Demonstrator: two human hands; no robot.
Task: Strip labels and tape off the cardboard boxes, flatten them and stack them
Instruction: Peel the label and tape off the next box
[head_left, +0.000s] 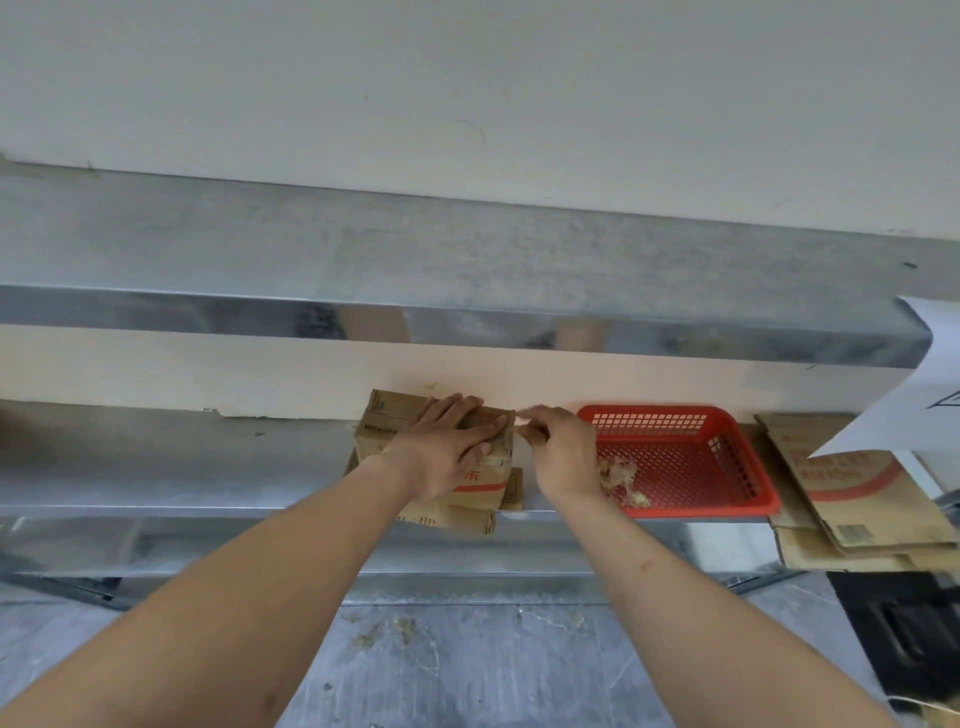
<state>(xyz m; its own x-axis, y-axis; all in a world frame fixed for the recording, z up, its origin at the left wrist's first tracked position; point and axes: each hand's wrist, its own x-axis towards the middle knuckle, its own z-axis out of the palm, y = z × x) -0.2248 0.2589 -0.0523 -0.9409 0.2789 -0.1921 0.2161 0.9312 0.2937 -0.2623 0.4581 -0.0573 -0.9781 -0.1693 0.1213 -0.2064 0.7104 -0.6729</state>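
Observation:
A small brown cardboard box (384, 423) with red print stands on a steel table (182, 467), on top of other flattened cardboard (452, 517). My left hand (447, 447) lies flat on the box's top with straight fingers, pressing it down. My right hand (558, 452) is at the box's right edge, its fingers curled and pinching a strip of clear tape (519, 428) that comes off the box.
A red perforated plastic basket (691, 462) holding crumpled tape scraps (621, 480) sits to the right of the box. Flattened boxes (852, 499) are stacked at the far right. A steel shelf (467, 275) runs overhead. Tape bits (384, 631) litter the floor.

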